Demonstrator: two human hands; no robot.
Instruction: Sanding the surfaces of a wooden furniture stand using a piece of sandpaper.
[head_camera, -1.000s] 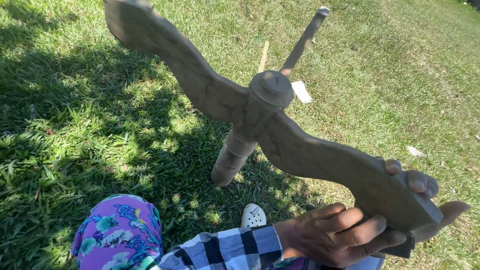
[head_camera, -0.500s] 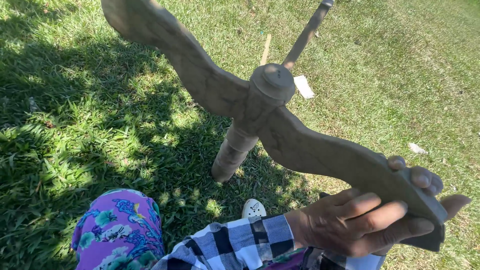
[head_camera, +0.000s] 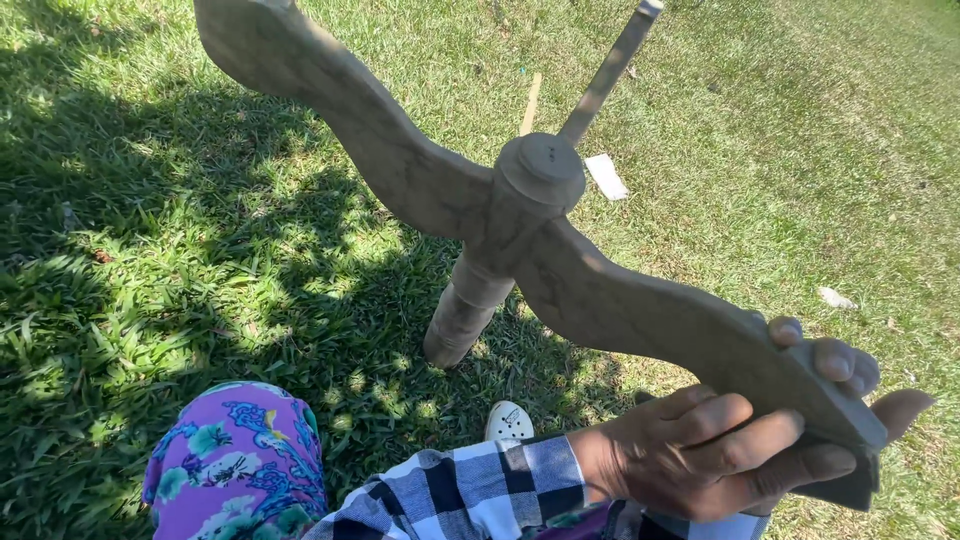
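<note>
Wooden crossbar (head_camera: 420, 190), grey, weathered, wavy-edged and flat, sits on a round capped post (head_camera: 480, 290) standing in the grass (head_camera: 200, 250). Your left hand (head_camera: 700, 450) wraps its near end, fingers curled over the top face, grip closed on the wood. Your right hand (head_camera: 850, 385) cups the same end from the far side, fingertips over the edge. A thin rod (head_camera: 610, 70) slants up behind the cap.

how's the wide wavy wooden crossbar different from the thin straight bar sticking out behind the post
The wide wavy grey wooden crossbar is broad and curved; the thin straight bar is narrow and unbent. Both hands, left and right, grip the crossbar's near end; nothing touches the thin bar. Both meet at the round-capped upright post standing in grass.
</note>
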